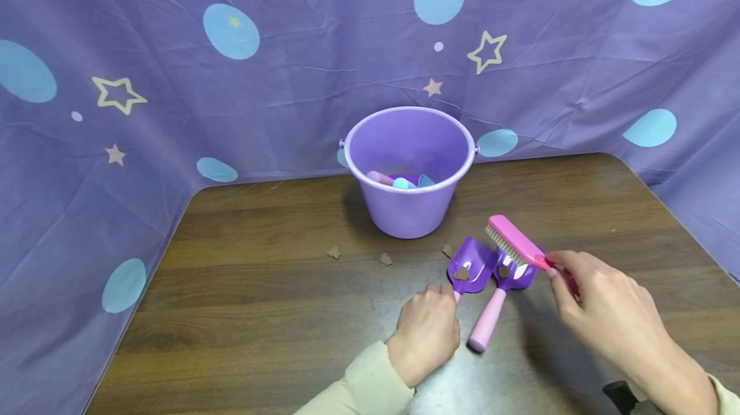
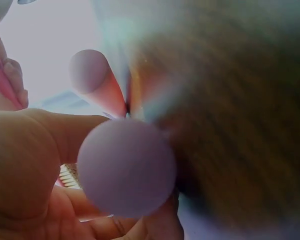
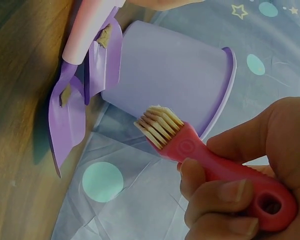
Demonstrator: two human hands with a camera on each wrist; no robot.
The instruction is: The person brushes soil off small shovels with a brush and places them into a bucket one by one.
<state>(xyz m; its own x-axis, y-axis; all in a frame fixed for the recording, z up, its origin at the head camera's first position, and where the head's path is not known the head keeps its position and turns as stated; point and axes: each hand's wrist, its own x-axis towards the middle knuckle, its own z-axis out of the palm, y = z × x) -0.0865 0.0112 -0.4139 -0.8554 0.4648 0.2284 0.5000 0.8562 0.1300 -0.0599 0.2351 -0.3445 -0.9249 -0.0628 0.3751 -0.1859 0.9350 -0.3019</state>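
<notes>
My left hand (image 1: 426, 331) grips the pink handle of a purple toy shovel (image 1: 477, 259) low over the table; the handle's round end (image 2: 127, 167) fills the middle of the left wrist view. A brown flake (image 1: 462, 273) lies on its blade. Just right of it is a second purple shovel (image 1: 487, 324), its pink handle free and another brown flake (image 1: 503, 272) on its blade. My right hand (image 1: 613, 312) holds a pink brush (image 1: 516, 240) by the handle, above the second shovel. In the right wrist view, the brush's pale bristles (image 3: 158, 127) touch nothing.
A lilac bucket (image 1: 407, 212) stands behind the shovels, with several toys inside, including a blue-tipped one (image 1: 401, 183). Brown flakes (image 1: 386, 259) lie on the wooden table (image 1: 248, 312) in front of the bucket. Patterned purple cloth (image 1: 324, 68) hangs around the table's back and sides.
</notes>
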